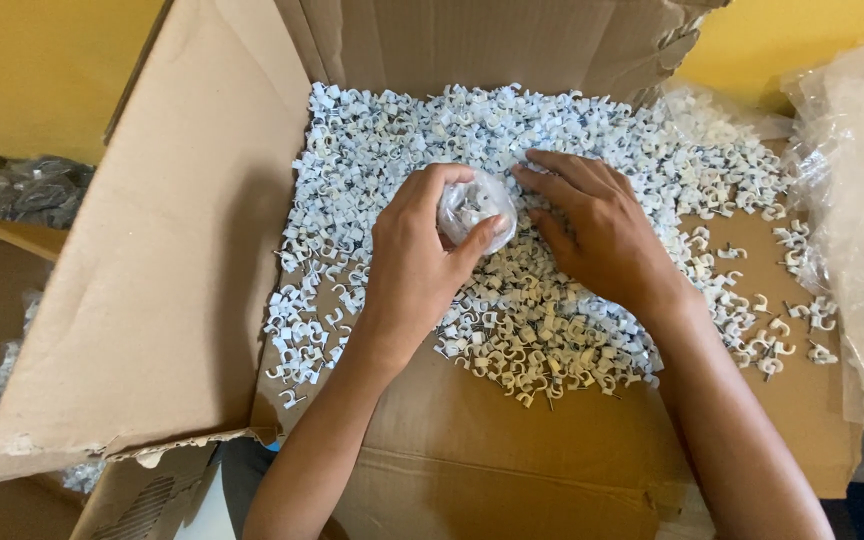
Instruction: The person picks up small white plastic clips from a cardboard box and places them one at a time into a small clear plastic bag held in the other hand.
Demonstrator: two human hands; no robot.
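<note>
While it sits bunched and crinkled above the middle of the heap, the small clear plastic bag (pixel 476 208) shows a cluster of pale clips through its glossy, wrinkled film. The left hand (pixel 420 252) is clamped on it, thumb on the near side and fingers curled over the top. The right hand (pixel 592 232) lies just beside the bag, fingers spread flat and together on the clips, gripping nothing. Beneath both hands spreads a dense pile of white cable clips (pixel 512 150), small hard plastic hooks, many with a thin dark nail through them, thinning to loose strays toward the right. They rest on the matte brown floor of an open cardboard box (pixel 162 280), its flaps torn and rough-edged. Crumpled transparent plastic sheeting (pixel 857 180) billows at the right edge.
</note>
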